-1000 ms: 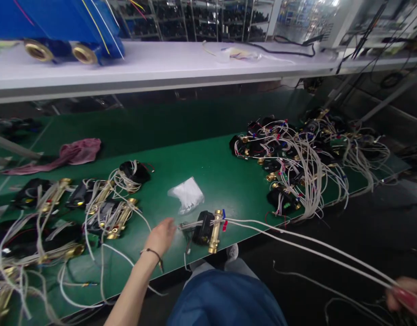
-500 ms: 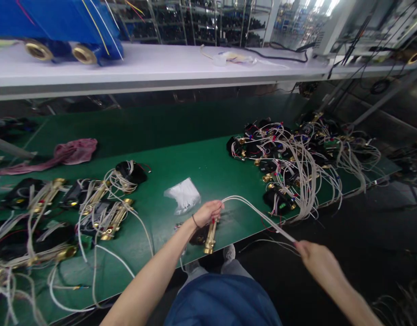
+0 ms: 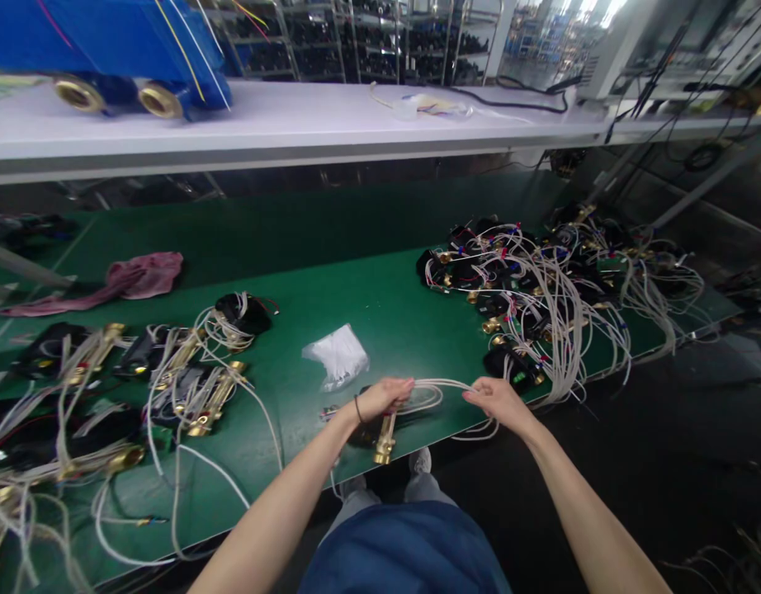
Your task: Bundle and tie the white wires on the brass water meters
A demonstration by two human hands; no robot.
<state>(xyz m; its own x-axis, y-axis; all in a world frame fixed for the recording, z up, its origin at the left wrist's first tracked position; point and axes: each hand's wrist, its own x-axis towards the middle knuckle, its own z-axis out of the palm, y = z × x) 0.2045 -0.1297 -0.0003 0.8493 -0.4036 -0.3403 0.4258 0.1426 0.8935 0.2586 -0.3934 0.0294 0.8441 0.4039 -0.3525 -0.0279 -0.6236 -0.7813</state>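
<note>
While in both hands (image 3: 385,398) (image 3: 498,403), cables (image 3: 442,382) (pale).

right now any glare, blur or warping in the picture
Head view: bright lights glare at upper right; the green table darkens under the white shelf; the racks look soft, fine detail is lost on the cables between left hand and right hand; edges look stretched.
</note>
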